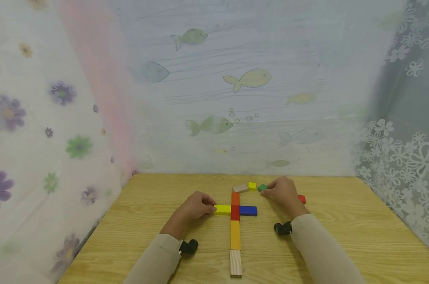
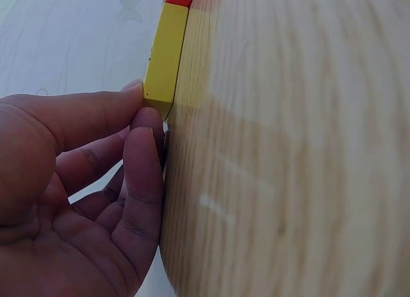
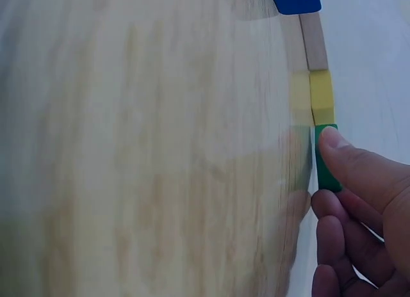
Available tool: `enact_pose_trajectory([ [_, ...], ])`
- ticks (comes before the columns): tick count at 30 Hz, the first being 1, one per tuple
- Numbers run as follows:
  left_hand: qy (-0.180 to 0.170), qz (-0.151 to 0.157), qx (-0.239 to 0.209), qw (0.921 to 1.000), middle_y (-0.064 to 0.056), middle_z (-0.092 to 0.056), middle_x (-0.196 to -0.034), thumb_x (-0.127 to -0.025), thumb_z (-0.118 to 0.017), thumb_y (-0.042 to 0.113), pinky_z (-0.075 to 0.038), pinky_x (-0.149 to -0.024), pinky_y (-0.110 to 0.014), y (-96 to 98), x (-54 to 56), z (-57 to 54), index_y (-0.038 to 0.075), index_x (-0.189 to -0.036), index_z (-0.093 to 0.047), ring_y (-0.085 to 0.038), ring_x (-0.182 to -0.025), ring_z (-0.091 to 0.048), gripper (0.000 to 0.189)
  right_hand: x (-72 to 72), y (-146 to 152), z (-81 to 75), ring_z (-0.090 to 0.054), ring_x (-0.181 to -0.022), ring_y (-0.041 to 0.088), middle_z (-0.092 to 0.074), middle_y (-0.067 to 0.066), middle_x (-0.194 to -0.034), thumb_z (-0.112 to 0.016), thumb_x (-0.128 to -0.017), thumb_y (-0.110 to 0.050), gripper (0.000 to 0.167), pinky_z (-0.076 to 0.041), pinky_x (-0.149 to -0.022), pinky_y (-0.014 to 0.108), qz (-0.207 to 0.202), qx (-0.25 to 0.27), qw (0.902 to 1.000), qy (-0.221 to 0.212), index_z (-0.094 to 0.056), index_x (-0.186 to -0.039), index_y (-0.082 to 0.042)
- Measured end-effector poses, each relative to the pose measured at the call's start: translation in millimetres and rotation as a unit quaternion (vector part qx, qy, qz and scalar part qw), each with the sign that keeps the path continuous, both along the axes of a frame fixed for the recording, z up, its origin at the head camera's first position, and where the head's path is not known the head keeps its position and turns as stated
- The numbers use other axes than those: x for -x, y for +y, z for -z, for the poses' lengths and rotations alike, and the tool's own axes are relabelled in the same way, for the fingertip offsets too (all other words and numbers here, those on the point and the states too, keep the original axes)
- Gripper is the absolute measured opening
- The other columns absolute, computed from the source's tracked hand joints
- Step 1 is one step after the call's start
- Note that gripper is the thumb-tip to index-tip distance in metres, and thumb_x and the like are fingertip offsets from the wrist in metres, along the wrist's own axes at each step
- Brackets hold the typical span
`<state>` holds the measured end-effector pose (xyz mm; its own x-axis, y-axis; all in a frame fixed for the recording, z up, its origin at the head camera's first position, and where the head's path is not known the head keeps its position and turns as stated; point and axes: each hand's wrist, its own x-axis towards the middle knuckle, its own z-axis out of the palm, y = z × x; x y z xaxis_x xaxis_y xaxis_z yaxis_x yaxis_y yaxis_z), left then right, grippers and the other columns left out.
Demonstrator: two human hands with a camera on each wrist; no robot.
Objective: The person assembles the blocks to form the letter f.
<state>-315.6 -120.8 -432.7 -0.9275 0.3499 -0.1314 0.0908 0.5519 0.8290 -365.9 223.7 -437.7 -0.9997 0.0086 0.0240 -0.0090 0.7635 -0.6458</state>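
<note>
My left hand is at the outer end of a long yellow block, with thumb and curled index finger on that end; in the left wrist view the yellow block lies flat, its far end against red. The right hand pinches a green block, its thumb on the green block in the right wrist view. Left of it sits a small yellow block, then a pale wooden block. A dark red block joins the yellow block to a blue block.
An orange-red block stands beyond the dark red one; an orange-yellow block and a striped wooden block line up nearer. Another red block lies partly behind my right wrist. Fish-printed sheeting rises behind the wooden table.
</note>
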Motion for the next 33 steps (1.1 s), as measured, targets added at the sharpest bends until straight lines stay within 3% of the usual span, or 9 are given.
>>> enact_pose_trajectory([
  [33, -0.005, 0.001, -0.006, 1.0, -0.008, -0.07, -0.094, -0.098, -0.07, 0.011, -0.05, -0.066, -0.028, 0.3, -0.5, -1.6, 0.001, -0.115, -0.072, -0.016, -0.074, -0.058, 0.019, -4.0, -5.6, -4.2, -0.067, -0.11, 0.037, -0.075, 0.015, -0.116, -0.088, -0.082, -0.037, 0.04, -0.054, -0.094, 0.053, 0.0, -0.044, 0.999, 0.006, -0.081, -0.106, -0.005],
])
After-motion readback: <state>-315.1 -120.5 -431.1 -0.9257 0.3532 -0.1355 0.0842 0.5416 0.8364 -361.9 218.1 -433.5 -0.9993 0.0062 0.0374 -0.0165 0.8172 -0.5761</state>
